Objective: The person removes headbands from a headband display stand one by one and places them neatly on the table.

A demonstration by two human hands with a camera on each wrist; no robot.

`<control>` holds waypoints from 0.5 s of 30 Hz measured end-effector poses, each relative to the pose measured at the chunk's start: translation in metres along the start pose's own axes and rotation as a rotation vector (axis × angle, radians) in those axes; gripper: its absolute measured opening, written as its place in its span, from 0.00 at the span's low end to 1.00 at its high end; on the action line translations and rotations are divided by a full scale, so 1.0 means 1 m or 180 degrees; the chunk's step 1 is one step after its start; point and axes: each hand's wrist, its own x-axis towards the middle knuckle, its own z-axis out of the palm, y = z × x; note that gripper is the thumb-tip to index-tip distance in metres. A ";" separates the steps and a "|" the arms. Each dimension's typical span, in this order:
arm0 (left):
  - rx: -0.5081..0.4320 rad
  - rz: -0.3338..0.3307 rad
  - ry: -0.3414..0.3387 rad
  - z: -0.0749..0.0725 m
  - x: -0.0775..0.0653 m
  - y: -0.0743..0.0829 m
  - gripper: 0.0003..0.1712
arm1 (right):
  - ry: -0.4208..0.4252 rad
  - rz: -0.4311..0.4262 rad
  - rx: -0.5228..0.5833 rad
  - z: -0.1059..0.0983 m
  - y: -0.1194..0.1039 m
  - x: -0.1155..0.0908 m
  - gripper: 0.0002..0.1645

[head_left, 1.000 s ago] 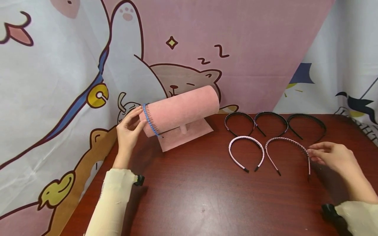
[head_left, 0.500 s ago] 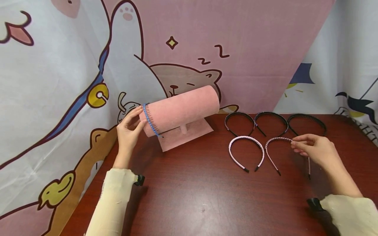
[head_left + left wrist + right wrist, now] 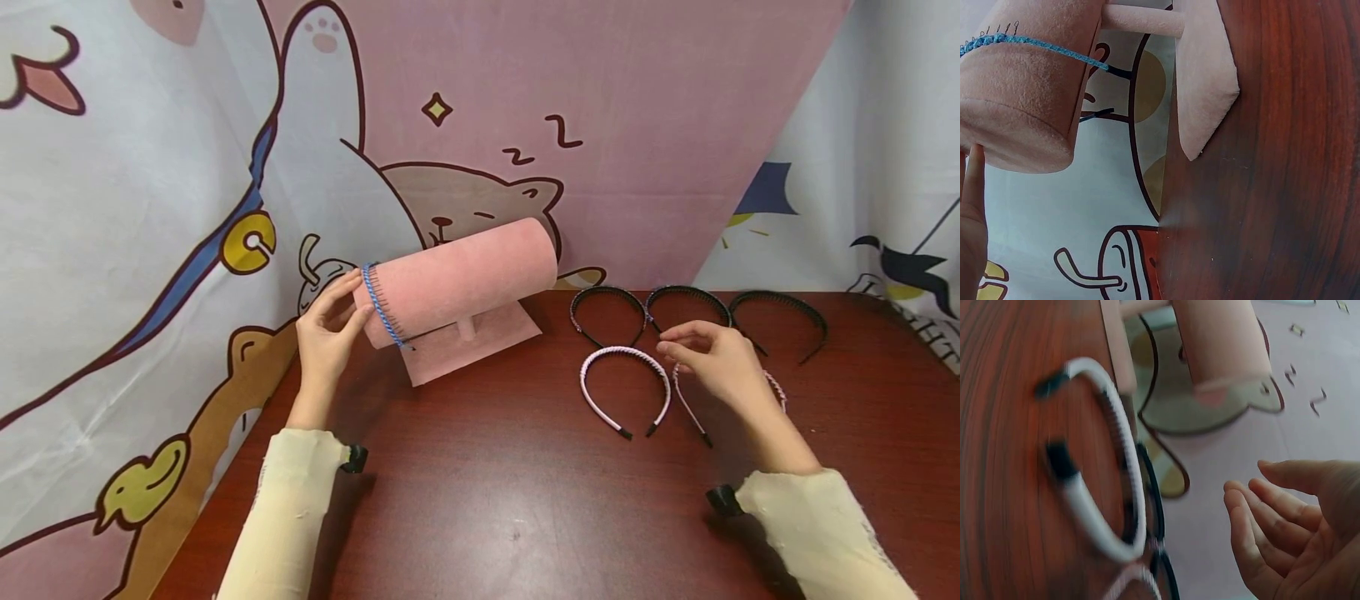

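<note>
A pink plush headband stand (image 3: 465, 267), a padded roll on a post and flat base, tilts at centre left. The left hand (image 3: 330, 321) holds the roll's near left end with thumb and fingers; the left wrist view shows a straight digit (image 3: 975, 169) against the end face. Close by, a braided blue toothed headband (image 3: 378, 304) wraps the roll. The right hand (image 3: 716, 362) hovers with loosely bent fingers and nothing between them. It overlaps a twisted pink headband (image 3: 688, 408) in the head view. A pale pink headband (image 3: 590, 398) lies left of it.
Behind, in a row on the brown table (image 3: 525, 500), lie a dark left headband (image 3: 573, 315), a middle one (image 3: 729, 312) and a black right one (image 3: 813, 315). A printed cartoon cloth (image 3: 637, 125) rises at the back and left.
The right hand has travelled left along the twisted pink headband, from its right side to above its left part. The left hand, the stand and the blue headband have stayed put.
</note>
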 end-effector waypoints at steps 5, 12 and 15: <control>-0.0003 0.0029 -0.0009 -0.001 0.000 -0.001 0.20 | 0.0004 -0.0178 0.0016 0.030 -0.027 0.008 0.15; 0.0023 -0.0002 -0.0010 -0.001 0.000 -0.001 0.20 | -0.0207 -0.0456 0.0309 0.075 -0.058 0.019 0.12; 0.0010 -0.0016 -0.0009 -0.001 -0.001 -0.001 0.20 | -0.0352 -0.0576 0.0565 0.096 -0.070 0.023 0.12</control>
